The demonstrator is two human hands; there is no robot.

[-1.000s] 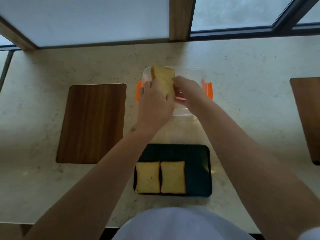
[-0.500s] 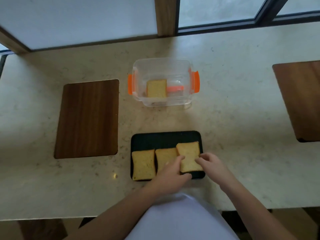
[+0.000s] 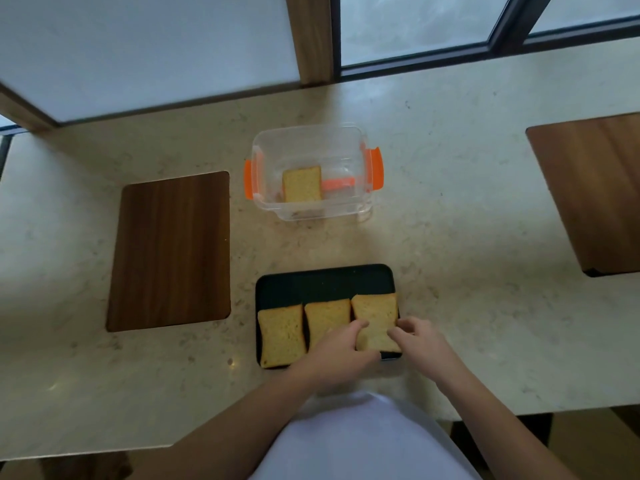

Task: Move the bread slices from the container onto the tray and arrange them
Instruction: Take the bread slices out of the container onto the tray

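Note:
A black tray (image 3: 325,282) lies near the counter's front edge. Three bread slices lie in a row on its near half: a left slice (image 3: 281,336), a middle slice (image 3: 325,317) and a right slice (image 3: 375,315). My left hand (image 3: 337,358) rests partly over the middle slice, its fingertips on the right slice's left edge. My right hand (image 3: 420,344) touches that slice's right edge. Both hands pinch it flat against the tray. Behind stands a clear container (image 3: 311,206) with orange clips, holding one more bread slice (image 3: 302,184).
A dark wooden board (image 3: 171,251) is set in the pale stone counter (image 3: 467,254) to the left of the tray. Another wooden board (image 3: 595,192) lies at the right edge. A window frame (image 3: 311,36) runs along the back. My white shirt (image 3: 360,441) fills the bottom.
One second ago both hands lifted a slice out of the container. They carried it down and laid it as the right slice on the tray, nudging it further right.

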